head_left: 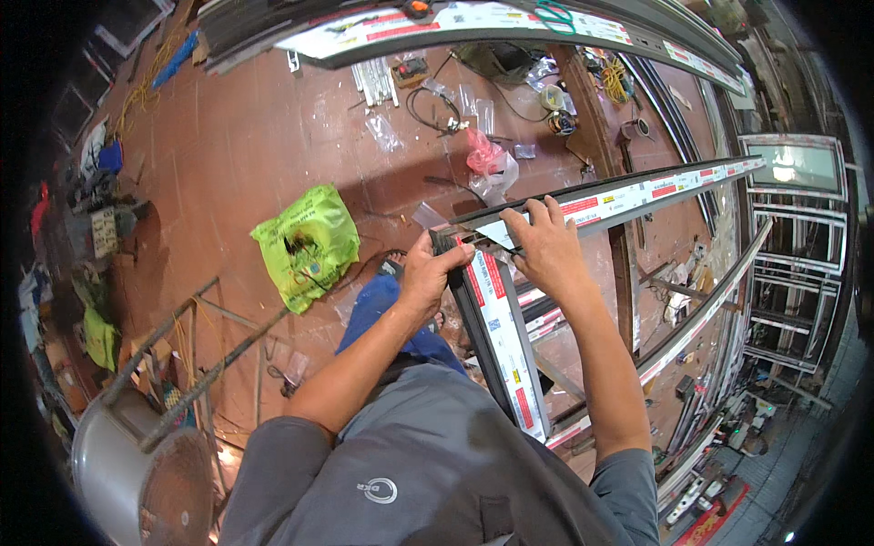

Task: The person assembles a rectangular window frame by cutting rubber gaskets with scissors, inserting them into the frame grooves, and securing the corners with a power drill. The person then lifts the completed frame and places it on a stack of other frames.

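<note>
Left hand (430, 276) grips frame corner (465, 237) — right hand (552, 252) alongside.

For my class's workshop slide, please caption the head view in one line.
Left hand and right hand on two label-covered bars at their corner, above a reddish floor.

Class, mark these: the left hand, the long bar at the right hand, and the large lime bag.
Left hand (426, 278): head view, back of the hand.
Long bar (663, 189) at the right hand (552, 250): head view, film-covered face.
Large lime bag (323, 235): head view, near its middle.
</note>
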The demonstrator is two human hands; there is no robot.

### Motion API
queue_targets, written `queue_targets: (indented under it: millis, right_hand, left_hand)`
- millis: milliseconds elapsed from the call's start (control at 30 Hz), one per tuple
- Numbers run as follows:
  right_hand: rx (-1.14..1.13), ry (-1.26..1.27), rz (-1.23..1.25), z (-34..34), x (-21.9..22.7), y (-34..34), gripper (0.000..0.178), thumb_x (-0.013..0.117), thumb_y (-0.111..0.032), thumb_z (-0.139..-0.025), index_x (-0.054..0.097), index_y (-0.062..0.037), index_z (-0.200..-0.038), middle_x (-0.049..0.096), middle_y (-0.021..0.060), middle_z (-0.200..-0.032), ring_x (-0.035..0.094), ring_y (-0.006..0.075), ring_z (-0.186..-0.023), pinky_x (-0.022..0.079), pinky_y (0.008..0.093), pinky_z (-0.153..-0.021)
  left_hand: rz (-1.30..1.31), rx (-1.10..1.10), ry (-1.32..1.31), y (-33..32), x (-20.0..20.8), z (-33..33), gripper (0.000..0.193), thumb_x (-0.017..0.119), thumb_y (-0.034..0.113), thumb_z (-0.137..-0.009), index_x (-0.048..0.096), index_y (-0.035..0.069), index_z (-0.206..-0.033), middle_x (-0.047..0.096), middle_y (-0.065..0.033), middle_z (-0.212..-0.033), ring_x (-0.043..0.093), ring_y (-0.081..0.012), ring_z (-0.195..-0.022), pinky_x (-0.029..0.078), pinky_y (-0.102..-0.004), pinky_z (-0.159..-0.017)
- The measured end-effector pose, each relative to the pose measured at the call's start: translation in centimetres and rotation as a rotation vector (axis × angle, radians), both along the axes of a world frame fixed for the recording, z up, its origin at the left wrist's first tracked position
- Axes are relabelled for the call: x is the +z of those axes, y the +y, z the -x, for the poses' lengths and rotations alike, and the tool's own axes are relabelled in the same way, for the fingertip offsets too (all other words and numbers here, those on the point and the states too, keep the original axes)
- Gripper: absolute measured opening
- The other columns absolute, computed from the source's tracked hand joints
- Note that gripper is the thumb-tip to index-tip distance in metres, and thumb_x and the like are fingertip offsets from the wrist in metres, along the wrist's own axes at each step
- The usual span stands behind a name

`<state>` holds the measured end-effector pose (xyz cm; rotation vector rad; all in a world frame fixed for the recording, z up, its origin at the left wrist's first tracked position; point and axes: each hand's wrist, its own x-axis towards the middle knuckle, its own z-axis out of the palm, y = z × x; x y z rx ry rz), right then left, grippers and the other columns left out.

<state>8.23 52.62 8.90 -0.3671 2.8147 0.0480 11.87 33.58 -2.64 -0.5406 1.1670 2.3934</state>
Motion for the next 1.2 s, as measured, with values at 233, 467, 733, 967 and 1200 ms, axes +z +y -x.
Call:
queue_targets:
  millis: [233, 467, 733, 967, 1200]
  right_hand:
    - [0.065, 0.034, 0.024, -0.3, -1.1, 0.9, 0.072, 0.084, -0.014, -0.075, 0.055, -0.0209, -0.141, 0.053, 0.0182, -0.139, 0.043, 0.0432, -0.141, 0.045, 0.0598, -0.103]
    - [0.069, -0.012, 0.014, -1.0, -1.3, 1.6, 0.072, 0.086, -0.017, -0.075, 0.056, -0.0216, -0.141, 0.053, 0.0185, -0.141, 0.043, 0.0429, -0.142, 0.043, 0.0613, -0.106]
    - [-0.272, 0.105, 0.692, -0.4, -2.2, 9.6, 0.082, 0.084, -0.025, -0.084, 0.046, -0.0053, -0.154, 0.052, 0.0228, -0.15, 0.041, 0.0414, -0.147, 0.031, 0.0493, -0.122]
    - [-1.288, 0.53, 1.098, 3.4, -9.0, 22.2, 0.074, 0.082, -0.031, -0.092, 0.048, 0.0151, -0.138, 0.06, 0.0263, -0.133, 0.065, 0.034, -0.117, 0.052, 0.0467, -0.099]
    - [-1.329, 0.5, 1.17, 8.4, -9.7, 24.0, 0.086, 0.086, -0.026, -0.085, 0.038, 0.0092, -0.147, 0.062, 0.0247, -0.132, 0.067, 0.0321, -0.113, 0.056, 0.0447, -0.094]
  left_hand:
    - [0.005, 0.047, -0.014, 0.4, 0.1, -0.8, 0.048, 0.076, 0.001, -0.088, 0.055, -0.002, -0.13, 0.069, -0.009, -0.112, 0.069, -0.0152, -0.094, 0.057, -0.0306, -0.087]
    - [0.017, 0.01, -0.045, 1.6, -0.1, -1.4, 0.042, 0.079, 0.005, -0.087, 0.058, -0.001, -0.122, 0.071, -0.0078, -0.103, 0.069, -0.0136, -0.089, 0.056, -0.0284, -0.082]
    - [0.036, 0.018, 0.032, 1.7, -1.2, -2.0, 0.029, 0.077, 0.013, -0.094, 0.062, 0.001, -0.115, 0.072, -0.005, -0.099, 0.067, -0.0105, -0.083, 0.055, -0.0277, -0.075]
    - [-0.047, 0.033, -0.186, 1.5, -1.7, -0.3, 0.032, 0.081, 0.03, -0.094, 0.068, 0.002, -0.104, 0.071, -0.0036, -0.088, 0.064, -0.0086, -0.07, 0.05, -0.0223, -0.064]
    - [0.015, -0.01, -0.071, 1.4, -1.5, -0.9, 0.057, 0.086, 0.024, -0.088, 0.052, -0.005, -0.123, 0.071, -0.0105, -0.102, 0.069, -0.0124, -0.087, 0.056, -0.0263, -0.079]
